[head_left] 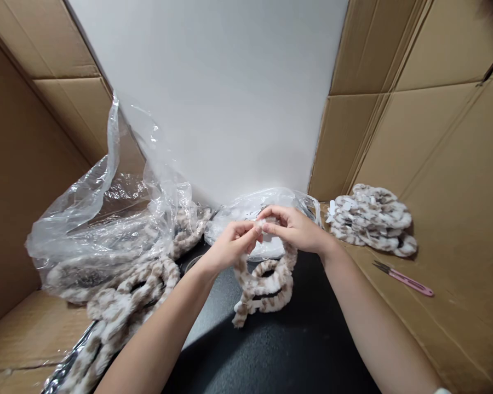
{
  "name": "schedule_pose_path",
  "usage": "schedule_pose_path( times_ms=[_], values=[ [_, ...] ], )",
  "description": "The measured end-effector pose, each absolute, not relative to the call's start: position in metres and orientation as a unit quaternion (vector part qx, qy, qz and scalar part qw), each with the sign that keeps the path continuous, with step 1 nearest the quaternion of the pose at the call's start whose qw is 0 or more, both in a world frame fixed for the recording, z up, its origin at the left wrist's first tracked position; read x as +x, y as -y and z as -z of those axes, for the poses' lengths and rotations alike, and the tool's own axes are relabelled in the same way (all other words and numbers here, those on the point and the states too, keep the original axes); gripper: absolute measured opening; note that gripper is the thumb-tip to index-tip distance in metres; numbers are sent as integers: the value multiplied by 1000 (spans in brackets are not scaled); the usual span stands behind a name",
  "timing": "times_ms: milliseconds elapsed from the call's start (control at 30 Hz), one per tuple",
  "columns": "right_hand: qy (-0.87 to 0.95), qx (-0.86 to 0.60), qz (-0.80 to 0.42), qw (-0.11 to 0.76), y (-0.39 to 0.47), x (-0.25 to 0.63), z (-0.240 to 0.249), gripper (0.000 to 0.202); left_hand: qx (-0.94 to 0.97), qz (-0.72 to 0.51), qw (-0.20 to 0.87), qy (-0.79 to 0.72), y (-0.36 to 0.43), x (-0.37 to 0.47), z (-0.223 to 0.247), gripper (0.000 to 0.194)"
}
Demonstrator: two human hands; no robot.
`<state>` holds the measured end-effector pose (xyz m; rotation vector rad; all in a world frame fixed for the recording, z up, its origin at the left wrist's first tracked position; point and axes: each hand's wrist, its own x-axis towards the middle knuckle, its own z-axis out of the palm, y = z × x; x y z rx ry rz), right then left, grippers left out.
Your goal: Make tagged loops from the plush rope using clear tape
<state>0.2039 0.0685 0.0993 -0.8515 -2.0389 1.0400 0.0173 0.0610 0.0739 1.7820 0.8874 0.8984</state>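
Both hands meet over the black work surface, fingertips pinched together. My left hand (pixel 239 239) and my right hand (pixel 288 227) close on the top of a fluffy white-and-brown looped strip (pixel 267 284). The strip hangs below the fingers in curls, with a loose end at the lower left. A small whitish bit shows between the fingertips, too small to make out. Part of the strip is hidden behind the fingers. Just behind the hands lies a clear plastic bag (pixel 230 219) with white contents.
On the left, a large clear plastic bag (pixel 107 230) holds more fluffy strips, and a loose pile of them (pixel 135 306) spills forward. To the right are a bundle of tagged fluffy strips (pixel 373 219) and pink-handled thread snips (pixel 406 279). Cardboard walls (pixel 443 164) flank a white panel (pixel 213 93).
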Motion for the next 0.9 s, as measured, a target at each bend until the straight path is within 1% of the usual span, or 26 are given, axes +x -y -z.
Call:
schedule_pose_path(
  times_ms=[133, 200, 267, 333, 467, 533, 633, 733, 833, 900],
  values=[
    [764, -299, -459, 342, -72, 204, -97, 14, 621, -369, 604, -337, -61, 20, -73, 36],
    [755, -285, -482, 342, -73, 204, -96, 15, 572, -353, 661, -335, -62, 21, -73, 41],
    [748, -278, -500, 335, -74, 203, -95, 17, 554, -332, 686, -334, -62, 20, -73, 49],
    [748, -285, -499, 333, -73, 203, -95, 15, 561, -328, 680, -339, -63, 18, -73, 51],
    [768, -303, -456, 332, -71, 203, -96, 10, 615, -330, 621, -357, -63, 13, -75, 38],
    [781, -309, -429, 331, -70, 203, -97, 9, 649, -322, 592, -352, -62, 13, -75, 34],
    [792, -320, -400, 333, -70, 205, -97, 9, 701, -324, 534, -344, -62, 14, -75, 36],
    [791, -313, -409, 330, -69, 206, -99, 10, 733, -330, 479, -353, -60, 16, -75, 38],
    [787, -300, -424, 333, -68, 207, -101, 10, 737, -331, 473, -351, -59, 17, -75, 39],
    [783, -293, -435, 334, -69, 208, -101, 11, 721, -325, 507, -342, -60, 16, -75, 44]
  ],
)
